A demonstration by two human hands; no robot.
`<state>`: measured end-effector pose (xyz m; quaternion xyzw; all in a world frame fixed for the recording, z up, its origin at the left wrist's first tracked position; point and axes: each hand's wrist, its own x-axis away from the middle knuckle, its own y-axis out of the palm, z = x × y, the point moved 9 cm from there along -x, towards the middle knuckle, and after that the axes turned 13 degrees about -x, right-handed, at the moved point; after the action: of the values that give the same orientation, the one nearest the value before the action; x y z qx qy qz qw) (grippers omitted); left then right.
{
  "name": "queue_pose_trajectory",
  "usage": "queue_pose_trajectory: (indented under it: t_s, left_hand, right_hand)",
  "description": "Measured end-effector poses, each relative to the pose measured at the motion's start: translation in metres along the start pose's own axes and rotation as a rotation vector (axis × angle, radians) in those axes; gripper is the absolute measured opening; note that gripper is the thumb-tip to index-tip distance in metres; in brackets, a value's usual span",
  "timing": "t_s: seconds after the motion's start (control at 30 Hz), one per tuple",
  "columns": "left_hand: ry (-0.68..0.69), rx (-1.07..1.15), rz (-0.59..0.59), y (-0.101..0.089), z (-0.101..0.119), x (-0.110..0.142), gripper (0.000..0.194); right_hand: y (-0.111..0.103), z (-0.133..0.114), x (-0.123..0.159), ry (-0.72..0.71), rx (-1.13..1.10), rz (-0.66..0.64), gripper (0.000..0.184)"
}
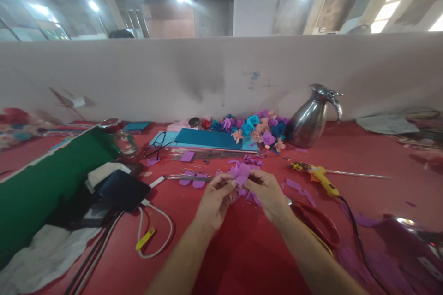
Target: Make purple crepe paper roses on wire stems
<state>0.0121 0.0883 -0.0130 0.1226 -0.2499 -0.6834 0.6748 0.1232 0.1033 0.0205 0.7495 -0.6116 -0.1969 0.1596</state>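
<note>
Hands, one pair, bare, fingers drawn in narrow: left hand (217,200) and right hand (272,194), both holding one purple paper piece (241,173). Position of piece: between the two sets of fingertips, its upper part standing above them; neither hand clearly nearer. Long axis: roughly upright, though folds and fingers hide the lower end. Just right of the right wrist: red-handled scissors (320,225). Farther right: yellow glue gun (325,181), lying on the worktop (228,258). Left of the left hand: purple squares (198,181). Beyond both hands: paper flowers (268,138), clustered.
</note>
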Motion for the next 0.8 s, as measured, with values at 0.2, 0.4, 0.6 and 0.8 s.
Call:
queue_pose_trajectory:
  t_s: [0.2,0.4,0.6,0.8]
  left_hand:
    - [-0.012,-0.001,-0.011,0.002,0.0,0.002,0.026]
    - [-0.03,-0.008,-0.025,0.0,-0.004,0.0,0.025]
    - [-0.011,-0.022,-0.03,0.0,-0.002,-0.001,0.025]
    - [0.051,-0.05,0.004,0.0,0.003,0.001,0.024]
  right_hand:
    - [-0.01,-0.007,0.0,0.038,-0.243,0.055,0.02]
    - [-0.009,-0.007,0.0,0.057,-0.192,0.058,0.022]
    - [0.001,0.003,0.001,0.084,-0.036,-0.021,0.025]
    - [-0.004,0.005,0.001,0.074,0.004,0.045,0.025]
